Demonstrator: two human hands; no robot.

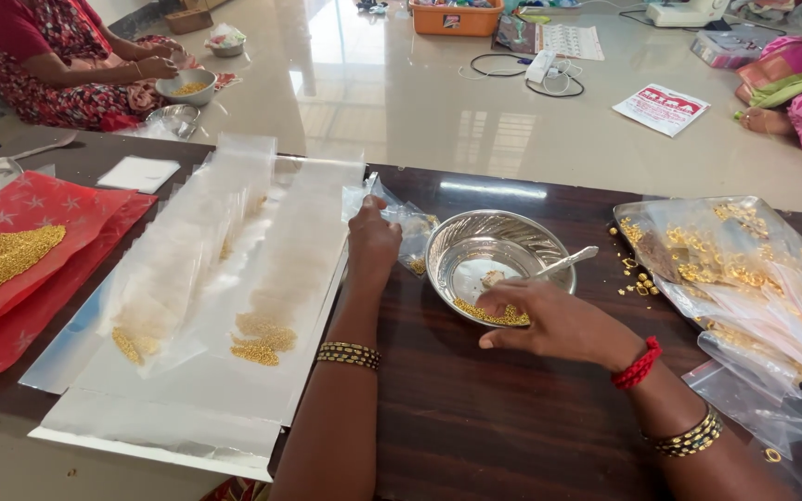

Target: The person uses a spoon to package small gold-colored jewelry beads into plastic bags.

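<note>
A steel bowl sits on the dark wooden table, with small gold beads along its near side. My right hand reaches into the bowl, fingers pinched at the beads; a steel spoon rests in the bowl just beyond it. My left hand holds a small clear plastic pouch upright just left of the bowl. Both wrists wear gold bangles, and the right one has a red thread.
Long clear packets with gold beads lie to the left on a white sheet. Red sheets with a bead pile are at far left. Filled clear bags lie right. Another person sits on the floor with a bowl.
</note>
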